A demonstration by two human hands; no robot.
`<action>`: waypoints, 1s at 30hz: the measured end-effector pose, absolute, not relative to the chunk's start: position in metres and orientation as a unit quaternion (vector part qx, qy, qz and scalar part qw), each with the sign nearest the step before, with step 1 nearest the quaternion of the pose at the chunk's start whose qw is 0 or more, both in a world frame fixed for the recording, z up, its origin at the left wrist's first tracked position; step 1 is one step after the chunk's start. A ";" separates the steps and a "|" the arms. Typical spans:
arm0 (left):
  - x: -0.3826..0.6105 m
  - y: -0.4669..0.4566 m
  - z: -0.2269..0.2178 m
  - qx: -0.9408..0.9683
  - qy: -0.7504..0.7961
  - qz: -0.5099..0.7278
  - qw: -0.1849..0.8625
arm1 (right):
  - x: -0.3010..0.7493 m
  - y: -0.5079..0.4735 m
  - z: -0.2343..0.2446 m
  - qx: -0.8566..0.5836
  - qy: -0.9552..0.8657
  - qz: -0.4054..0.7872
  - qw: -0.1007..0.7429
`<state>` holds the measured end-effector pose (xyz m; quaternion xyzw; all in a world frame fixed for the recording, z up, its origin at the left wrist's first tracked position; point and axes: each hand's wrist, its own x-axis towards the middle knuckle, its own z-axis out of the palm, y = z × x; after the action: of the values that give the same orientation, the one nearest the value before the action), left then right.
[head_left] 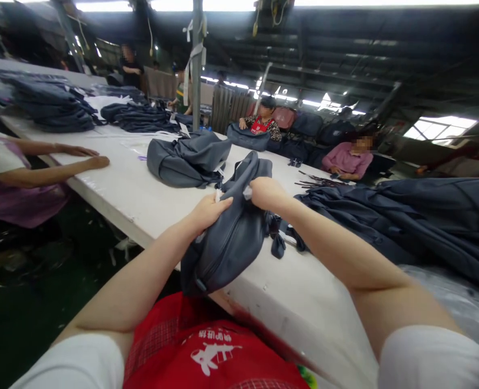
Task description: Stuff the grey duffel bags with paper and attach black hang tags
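A dark blue-grey backpack [239,235] is tilted over the near edge of the white table, with its long zip seam facing me. My left hand [211,212] is closed on its left side, the thumb lying along the fabric. Closed at the upper right part of the bag is my right hand [267,193], its fingertips mostly hidden. Small white bits show at the fingers of both hands; I cannot tell whether they are tags or finger covers. Just beyond lies a second grey backpack [188,159]. Dark straps with a buckle end [278,246] lie to the right of the held bag.
Heaped dark bags [385,210] cover the right of the table [142,205]. More stacks [53,105] lie at the far left. A metal post [196,70] rises behind. A co-worker's hands [89,159] rest on the left edge; other people sit across the table.
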<state>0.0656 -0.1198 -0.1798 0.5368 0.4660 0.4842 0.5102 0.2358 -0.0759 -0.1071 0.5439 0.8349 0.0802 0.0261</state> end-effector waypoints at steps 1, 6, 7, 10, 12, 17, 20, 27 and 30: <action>0.065 -0.119 -0.180 0.535 0.459 0.489 0.514 | 0.234 -0.098 -0.111 0.513 0.854 0.084 0.018; 0.070 -0.117 -0.178 0.527 0.450 0.502 0.518 | 0.222 -0.190 -0.124 0.315 0.949 -0.009 0.028; 0.071 -0.117 -0.178 0.531 0.452 0.502 0.512 | 0.222 -0.194 -0.123 0.329 0.944 -0.017 0.008; 0.074 -0.118 -0.179 0.567 0.441 0.492 0.492 | 0.231 -0.174 -0.118 0.437 0.895 0.015 -0.092; 0.075 -0.119 -0.180 0.581 0.436 0.485 0.488 | 0.239 -0.152 -0.117 0.493 0.862 0.041 -0.112; 0.085 -0.121 -0.181 0.571 0.444 0.479 0.498 | 0.249 -0.121 -0.130 0.531 0.845 0.054 -0.035; 0.090 -0.124 -0.181 0.566 0.441 0.473 0.511 | 0.253 -0.116 -0.135 0.532 0.845 0.056 -0.014; 0.092 -0.130 -0.179 0.527 0.448 0.490 0.531 | 0.258 -0.142 -0.124 0.511 0.859 0.038 0.022; 0.092 -0.129 -0.179 0.510 0.455 0.504 0.528 | 0.249 -0.187 -0.129 0.399 0.913 0.002 0.085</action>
<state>0.0918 -0.1294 -0.1789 0.5097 0.4554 0.5037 0.5282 0.2486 -0.1875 -0.1292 0.3993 0.9128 0.0017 0.0855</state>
